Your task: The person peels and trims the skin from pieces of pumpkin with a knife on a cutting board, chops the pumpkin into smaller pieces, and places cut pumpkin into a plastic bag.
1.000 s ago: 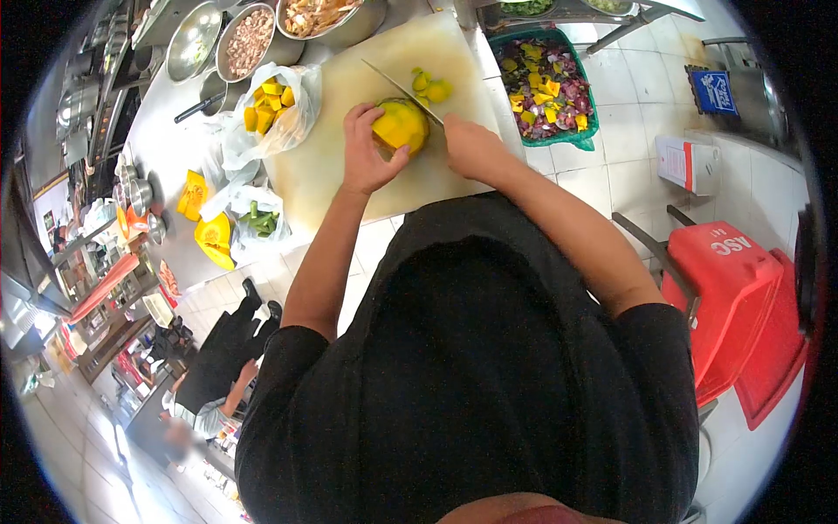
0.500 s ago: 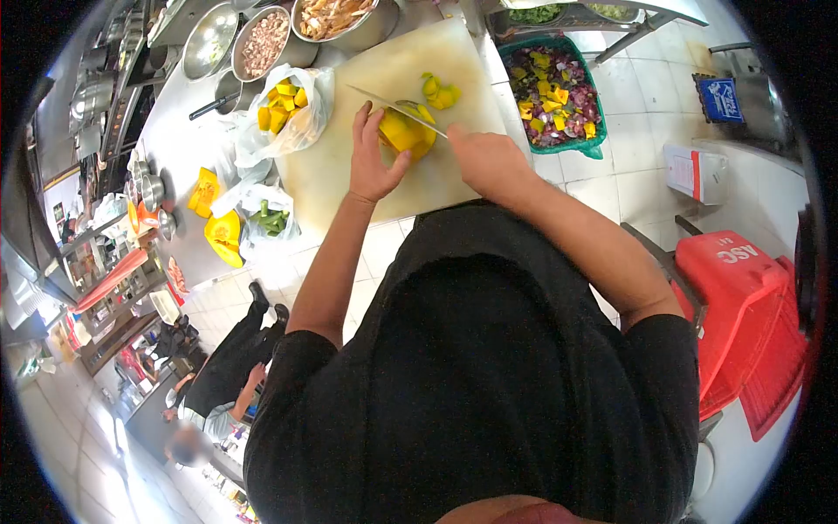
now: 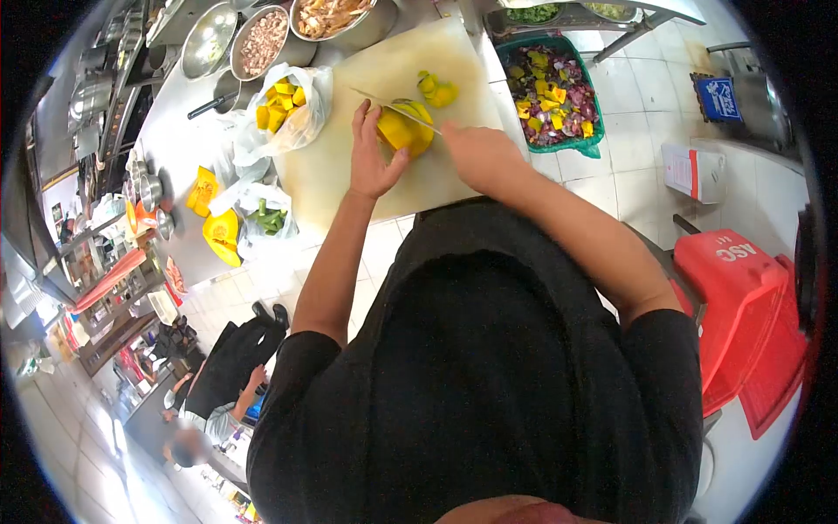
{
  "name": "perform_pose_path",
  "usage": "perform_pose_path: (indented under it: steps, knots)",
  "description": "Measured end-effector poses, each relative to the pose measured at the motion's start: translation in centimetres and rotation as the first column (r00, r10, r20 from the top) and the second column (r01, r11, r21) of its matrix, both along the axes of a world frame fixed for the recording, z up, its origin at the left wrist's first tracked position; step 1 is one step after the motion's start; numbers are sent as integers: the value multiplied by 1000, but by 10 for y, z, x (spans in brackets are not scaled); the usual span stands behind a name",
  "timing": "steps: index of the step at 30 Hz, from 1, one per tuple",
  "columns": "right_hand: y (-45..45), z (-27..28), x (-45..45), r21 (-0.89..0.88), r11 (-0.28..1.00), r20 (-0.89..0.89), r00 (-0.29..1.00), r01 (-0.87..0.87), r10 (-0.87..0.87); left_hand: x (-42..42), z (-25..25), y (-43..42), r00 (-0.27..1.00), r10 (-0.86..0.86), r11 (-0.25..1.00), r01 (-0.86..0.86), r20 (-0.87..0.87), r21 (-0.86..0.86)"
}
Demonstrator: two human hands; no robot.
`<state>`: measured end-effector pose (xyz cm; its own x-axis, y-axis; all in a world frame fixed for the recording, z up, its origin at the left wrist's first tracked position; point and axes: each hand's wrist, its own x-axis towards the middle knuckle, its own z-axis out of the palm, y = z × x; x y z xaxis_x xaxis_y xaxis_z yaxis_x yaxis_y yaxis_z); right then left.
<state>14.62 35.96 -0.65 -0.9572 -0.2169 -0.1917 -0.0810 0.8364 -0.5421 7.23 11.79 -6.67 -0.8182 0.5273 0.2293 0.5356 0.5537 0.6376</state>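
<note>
A yellow-orange piece of pumpkin [image 3: 403, 136] lies on the white cutting board [image 3: 349, 188]. My left hand [image 3: 374, 164] grips its left side, fingertips at the top and thumb at the lower edge. My right hand [image 3: 485, 161] is closed around the handle of a kitchen knife [image 3: 394, 106]. The blade points left and lies across the upper part of the pumpkin, close to my left fingertips. Green-yellow peelings [image 3: 436, 90] sit on the board just beyond. To the left, a clear plastic bag [image 3: 316, 109] holds chunks of pumpkin [image 3: 279, 105].
Larger pumpkin pieces [image 3: 222, 236] and a bag of green pieces [image 3: 269, 218] lie at the left. Metal bowls with chopped food [image 3: 262, 44] stand behind. At right is a green-lined bin of scraps [image 3: 596, 96]. A co-worker [image 3: 229, 367] stands at lower left.
My right hand and the knife have shifted very slightly. My left hand keeps its grip on the pumpkin. The co-worker's legs and feet have moved a little.
</note>
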Motion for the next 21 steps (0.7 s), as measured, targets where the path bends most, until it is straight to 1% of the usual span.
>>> perform_pose_path:
  steps: [3,7,9,12,15,18,21]
  knots:
    - [-3,-6,-6,-43,999,-29,999,-18,17,0,0,-2,1000,8,1000,-8,5,-7]
    - [-17,-19,-18,-58,998,1,999,37,-37,-2,-5,1,1000,7,1000,-7,-17,3]
    - [-21,-28,-25,-64,995,10,997,70,-70,1,-3,2,1000,10,1000,-10,23,8]
    - [-10,-47,-43,-40,998,35,998,54,-53,1,4,0,999,-26,1000,26,18,-11]
    - [0,-53,-48,-40,999,21,999,-33,34,-1,5,-2,998,-58,998,58,15,-2]
    - [6,-49,-42,-127,991,137,988,-49,67,-10,10,-7,991,-129,991,130,37,-26]
    - [17,-35,-13,-84,996,221,974,-33,51,-13,14,-17,982,-166,984,171,87,-57]
